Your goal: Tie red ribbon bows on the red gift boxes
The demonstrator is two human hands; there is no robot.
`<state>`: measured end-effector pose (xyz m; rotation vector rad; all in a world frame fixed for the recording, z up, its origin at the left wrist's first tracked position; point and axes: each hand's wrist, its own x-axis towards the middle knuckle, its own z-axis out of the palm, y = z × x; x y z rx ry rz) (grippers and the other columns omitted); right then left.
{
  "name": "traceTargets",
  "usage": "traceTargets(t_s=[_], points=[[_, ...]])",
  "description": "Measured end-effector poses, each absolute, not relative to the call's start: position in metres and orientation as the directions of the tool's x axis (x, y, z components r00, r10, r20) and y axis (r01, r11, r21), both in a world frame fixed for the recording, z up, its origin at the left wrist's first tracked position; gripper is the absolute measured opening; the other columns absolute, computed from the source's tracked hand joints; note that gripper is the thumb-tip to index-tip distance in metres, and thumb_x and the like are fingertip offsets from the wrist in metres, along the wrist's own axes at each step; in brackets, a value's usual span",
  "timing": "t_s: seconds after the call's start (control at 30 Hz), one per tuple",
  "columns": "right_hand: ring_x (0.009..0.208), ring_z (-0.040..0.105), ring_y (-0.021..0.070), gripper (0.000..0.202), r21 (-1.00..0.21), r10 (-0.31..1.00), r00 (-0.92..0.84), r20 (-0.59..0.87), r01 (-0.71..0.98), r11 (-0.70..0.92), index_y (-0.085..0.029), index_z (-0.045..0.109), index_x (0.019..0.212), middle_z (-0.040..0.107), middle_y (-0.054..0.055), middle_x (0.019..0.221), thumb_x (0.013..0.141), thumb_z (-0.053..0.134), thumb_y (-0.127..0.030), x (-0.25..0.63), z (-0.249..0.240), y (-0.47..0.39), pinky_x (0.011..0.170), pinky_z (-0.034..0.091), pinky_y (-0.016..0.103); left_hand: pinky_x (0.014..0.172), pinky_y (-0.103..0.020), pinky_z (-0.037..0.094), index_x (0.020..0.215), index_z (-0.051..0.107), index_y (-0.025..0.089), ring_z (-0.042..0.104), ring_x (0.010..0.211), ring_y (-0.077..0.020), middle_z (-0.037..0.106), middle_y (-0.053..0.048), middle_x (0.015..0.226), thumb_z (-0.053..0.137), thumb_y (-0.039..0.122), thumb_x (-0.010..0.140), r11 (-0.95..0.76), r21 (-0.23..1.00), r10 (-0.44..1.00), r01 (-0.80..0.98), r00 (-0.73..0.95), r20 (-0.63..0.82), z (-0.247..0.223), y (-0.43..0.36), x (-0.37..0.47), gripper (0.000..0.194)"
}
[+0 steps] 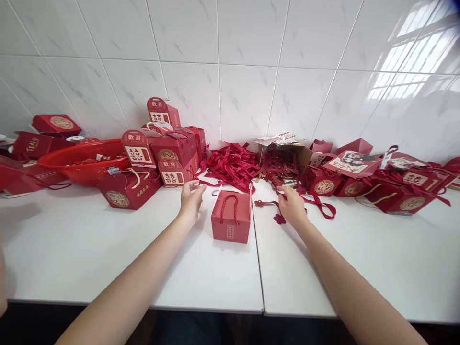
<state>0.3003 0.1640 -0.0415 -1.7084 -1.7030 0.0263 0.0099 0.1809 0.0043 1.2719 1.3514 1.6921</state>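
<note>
A small red gift box with a twisted red cord handle stands on the table between my hands, touched by neither. My left hand is to its left, fingers curled and closed at the end of a red ribbon that runs to the loose pile of red ribbons behind. On the box's right, my right hand has its fingers bent and closed on a dark red flower-ended strap. Its palm hides part of the strap. A dark red felt flower lies beside that hand.
Stacked red gift boxes and a red plastic basket stand at left. An open cardboard box holds more dark red straps. More red boxes line the right side along the tiled wall. A seam splits the white table.
</note>
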Motion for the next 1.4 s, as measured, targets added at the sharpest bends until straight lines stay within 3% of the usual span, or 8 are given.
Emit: traceTargets(t_s=[0.1,0.23,0.4,0.73,0.9,1.1,1.23,1.4], points=[[0.118,0.051,0.0253,0.041,-0.515,0.847,0.264,0.461,0.857,0.013,-0.018,0.059,0.115,0.058,0.011,0.124,0.084,0.032,-0.012,0.32,-0.039,0.167,0.099,0.035,0.044,0.076,-0.03,0.044,0.084,0.058,0.023,0.055,0.091,-0.0191,0.056,-0.003,0.095,0.064,0.038,0.072,-0.438,0.876,0.798,0.2,-0.361,0.482,0.012,0.171,0.009,0.02],[0.108,0.057,0.0282,0.04,-0.541,0.854,0.364,0.371,0.832,-0.12,-0.018,0.061,0.116,0.064,0.012,0.114,0.083,0.038,-0.016,0.342,-0.045,0.171,0.09,0.04,0.044,0.09,-0.038,0.043,0.091,0.064,0.024,0.051,0.108,-0.0246,0.056,-0.007,0.109,0.048,0.039,0.085,-0.747,0.507,0.582,0.43,0.055,0.811,0.022,0.148,0.017,0.023],[0.099,0.058,0.0332,0.031,-0.549,0.856,0.439,0.275,0.802,-0.235,-0.019,0.067,0.104,0.068,0.014,0.098,0.077,0.052,-0.027,0.349,-0.052,0.174,0.081,0.04,0.046,0.094,-0.044,0.041,0.101,0.066,0.023,0.051,0.106,-0.0281,0.06,-0.009,0.111,0.058,0.035,0.078,-0.812,0.193,0.485,0.551,0.453,0.748,0.026,0.137,0.021,0.027],[0.084,0.059,0.029,0.018,-0.744,0.793,0.525,0.31,0.653,-0.142,-0.019,0.07,0.079,0.069,0.007,0.077,0.074,0.057,-0.032,0.332,-0.024,0.162,0.089,0.029,0.05,0.088,-0.039,0.047,0.084,0.071,0.02,0.055,0.1,-0.0231,0.064,-0.008,0.109,0.056,0.017,0.079,-0.848,0.092,0.434,0.521,0.586,0.684,0.034,0.134,0.02,0.016],[0.067,0.058,0.02,0.034,-0.878,0.837,0.433,0.334,0.465,0.11,-0.019,0.067,0.089,0.068,0.006,0.076,0.076,0.056,-0.049,0.301,-0.005,0.147,0.064,0.042,0.033,0.095,-0.041,0.043,0.09,0.072,0.021,0.047,0.11,-0.0243,0.06,-0.007,0.119,0.052,0.013,0.083,-0.868,0.032,0.401,0.495,0.662,0.633,0.036,0.133,0.021,0.022],[0.057,0.049,0.0103,0.025,-0.931,0.972,0.146,0.183,-0.293,0.219,-0.019,0.063,0.065,0.055,-0.002,0.058,0.066,0.075,-0.041,0.27,0.005,0.133,0.056,0.04,0.024,0.099,-0.046,0.039,0.117,0.062,0.023,0.043,0.118,-0.026,0.046,-0.01,0.136,0.043,0.001,0.079,-0.839,-0.025,0.411,0.543,0.663,0.626,0.031,0.135,0.022,0.048],[0.055,0.047,0.0098,0.023,-0.893,0.995,0.03,0.096,-0.439,0.099,-0.018,0.064,0.066,0.052,-0.002,0.059,0.064,0.079,-0.037,0.262,0.01,0.127,0.052,0.039,0.024,0.095,-0.045,0.042,0.13,0.05,0.024,0.046,0.116,-0.0258,0.044,-0.013,0.133,0.046,0.004,0.078,-0.837,-0.017,0.329,0.548,0.528,0.783,0.027,0.136,0.023,0.055],[0.058,0.049,0.0102,0.025,-0.911,0.995,-0.062,0.081,-0.41,0.048,-0.018,0.063,0.066,0.054,-0.002,0.062,0.068,0.075,-0.04,0.255,0.013,0.119,0.054,0.037,0.023,0.084,-0.048,0.045,0.07,0.067,0.024,0.052,0.101,-0.0277,0.059,-0.007,0.11,0.05,0.016,0.069,-0.926,-0.036,0.132,0.376,0.411,0.902,0.041,0.112,0.02,0.018]])
